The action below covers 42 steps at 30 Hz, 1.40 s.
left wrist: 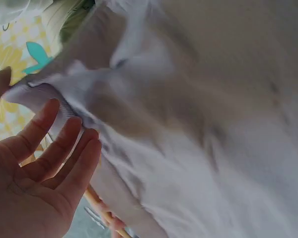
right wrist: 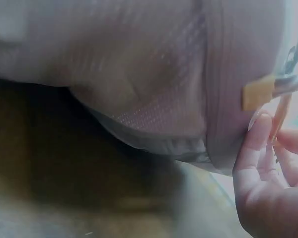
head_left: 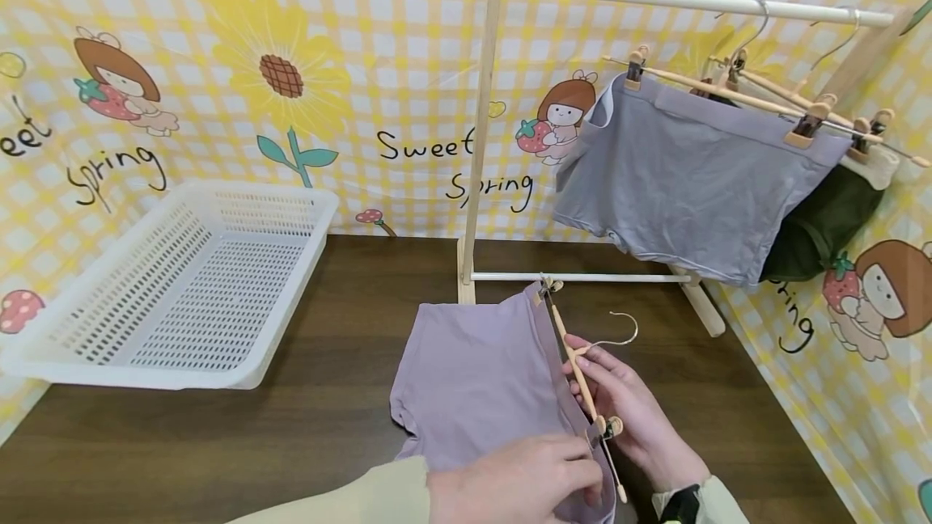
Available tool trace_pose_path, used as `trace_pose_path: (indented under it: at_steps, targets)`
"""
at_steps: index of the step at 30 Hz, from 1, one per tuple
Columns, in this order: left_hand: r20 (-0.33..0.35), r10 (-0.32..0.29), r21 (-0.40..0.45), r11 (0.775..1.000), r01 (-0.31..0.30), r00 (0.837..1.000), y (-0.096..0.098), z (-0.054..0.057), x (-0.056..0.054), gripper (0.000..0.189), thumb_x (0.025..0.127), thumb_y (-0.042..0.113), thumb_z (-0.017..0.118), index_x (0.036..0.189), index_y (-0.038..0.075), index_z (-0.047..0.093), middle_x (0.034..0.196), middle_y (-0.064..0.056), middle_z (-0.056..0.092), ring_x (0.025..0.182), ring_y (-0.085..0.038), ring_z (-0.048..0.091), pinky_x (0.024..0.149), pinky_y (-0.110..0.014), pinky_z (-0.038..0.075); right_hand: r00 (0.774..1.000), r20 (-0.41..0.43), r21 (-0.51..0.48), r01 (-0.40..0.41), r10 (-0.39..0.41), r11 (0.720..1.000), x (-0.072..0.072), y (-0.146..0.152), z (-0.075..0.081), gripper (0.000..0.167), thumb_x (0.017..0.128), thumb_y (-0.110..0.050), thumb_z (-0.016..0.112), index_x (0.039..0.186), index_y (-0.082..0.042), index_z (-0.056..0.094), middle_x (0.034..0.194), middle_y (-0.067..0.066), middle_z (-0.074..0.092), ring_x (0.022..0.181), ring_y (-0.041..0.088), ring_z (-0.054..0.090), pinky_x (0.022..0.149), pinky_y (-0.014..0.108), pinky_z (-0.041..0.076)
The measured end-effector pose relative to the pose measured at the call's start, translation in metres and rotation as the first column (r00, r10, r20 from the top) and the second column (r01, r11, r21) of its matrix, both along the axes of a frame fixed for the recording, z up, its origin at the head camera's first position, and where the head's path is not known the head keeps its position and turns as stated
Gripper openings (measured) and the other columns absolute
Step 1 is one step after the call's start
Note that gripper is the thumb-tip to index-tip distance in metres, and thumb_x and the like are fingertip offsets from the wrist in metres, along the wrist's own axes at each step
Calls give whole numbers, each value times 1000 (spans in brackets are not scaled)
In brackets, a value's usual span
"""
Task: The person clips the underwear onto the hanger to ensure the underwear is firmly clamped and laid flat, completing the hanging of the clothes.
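A pair of light purple underpants (head_left: 480,378) lies over the table, its waistband along a wooden clip hanger (head_left: 559,318). The far clip (head_left: 548,288) grips one end of the waistband, and the near clip (head_left: 604,428) sits at the other end. My right hand (head_left: 629,407) pinches the hanger's middle below its metal hook (head_left: 619,340). Over the near end of the waistband is my left hand (head_left: 527,479), beside the near clip. In the left wrist view, the left fingers (left wrist: 64,144) are loosely bent against the cloth, with the thumb apart from them.
A rack (head_left: 480,128) stands behind, with grey underpants (head_left: 677,176) and a dark green pair (head_left: 830,225) on clip hangers at its right. At the left is a white plastic basket (head_left: 287,306). The table (head_left: 342,395) is dark wood; a patterned cloth (head_left: 408,63) hangs behind.
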<state>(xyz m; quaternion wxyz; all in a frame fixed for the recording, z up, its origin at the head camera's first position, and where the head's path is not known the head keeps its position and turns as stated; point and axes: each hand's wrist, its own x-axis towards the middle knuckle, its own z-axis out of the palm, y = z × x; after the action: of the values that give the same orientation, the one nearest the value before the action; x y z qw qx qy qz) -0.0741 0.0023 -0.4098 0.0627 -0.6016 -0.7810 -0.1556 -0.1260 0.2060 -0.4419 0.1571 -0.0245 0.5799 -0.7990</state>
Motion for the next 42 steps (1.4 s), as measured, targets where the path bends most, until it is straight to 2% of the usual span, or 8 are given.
trace_pose_path:
  at_steps: [2, 7, 10, 14, 20, 30, 35, 42]
  targets:
    - [17, 22, 13, 1000, -22, 1000, -4, 1, -1, 25, 84, 31, 82, 101, 21, 67, 103, 12, 58, 98, 1, 52, 94, -9, 36, 1000, -21, 27, 18, -17, 999, -2, -1, 5, 39, 106, -16, 56, 144, -6, 51, 103, 3, 65, 81, 11, 60, 69, 19, 51]
    - [130, 56, 60, 996, -65, 990, -14, 2, -3, 26, 92, 45, 74, 100, 22, 64, 103, 15, 54, 98, 3, 50, 94, -8, 36, 997, -71, 45, 40, -36, 998, -8, 0, 18, 26, 106, -16, 56, 131, -10, 58, 101, 2, 66, 80, 11, 61, 70, 20, 51]
    - [193, 66, 93, 992, -85, 979, -19, 1, -4, 30, 95, 51, 69, 98, 22, 64, 102, 16, 53, 95, 4, 49, 90, -7, 37, 994, -105, 30, 37, -34, 999, -12, -1, 25, 24, 106, -15, 55, 129, -13, 61, 99, 1, 66, 79, 10, 61, 70, 20, 51]
    - [238, 96, 151, 979, -134, 967, -24, 1, -7, 35, 95, 57, 66, 94, 23, 63, 97, 17, 53, 90, 5, 49, 83, -7, 38, 989, -147, 9, 26, -24, 1000, -17, -2, 33, 24, 106, -12, 55, 129, -15, 64, 97, 0, 67, 78, 10, 62, 69, 20, 51]
    - [284, 157, 210, 953, -221, 946, -34, 4, -20, 36, 96, 57, 64, 93, 22, 64, 94, 14, 57, 84, 1, 54, 77, -9, 42, 984, -179, -8, 23, -25, 1000, -24, -5, 46, 28, 105, -10, 57, 132, -11, 63, 95, 2, 67, 78, 10, 62, 71, 20, 52]
    - [301, 241, 240, 917, -318, 923, -46, 8, -39, 34, 99, 54, 61, 94, 21, 64, 91, 16, 53, 82, 0, 51, 77, -14, 44, 971, -237, 1, 13, -13, 1000, -34, -14, 64, 31, 105, -9, 57, 135, -9, 61, 95, 5, 66, 77, 12, 60, 70, 21, 52]
    - [304, 299, 300, 871, -389, 905, -53, 18, -56, 31, 100, 49, 63, 98, 18, 66, 95, 12, 58, 87, -3, 55, 81, -22, 48, 960, -280, -15, -1, -4, 1000, -37, -19, 78, 31, 105, -7, 57, 135, -5, 61, 95, 6, 65, 81, 13, 61, 72, 22, 53]
    - [298, 397, 415, 765, -492, 868, -70, 40, -86, 29, 100, 40, 66, 112, 13, 66, 109, 5, 63, 105, -9, 59, 95, -31, 48, 956, -292, -5, 19, -19, 1000, -38, -25, 97, 32, 105, -8, 58, 136, -8, 61, 92, 5, 64, 82, 13, 60, 67, 22, 51]
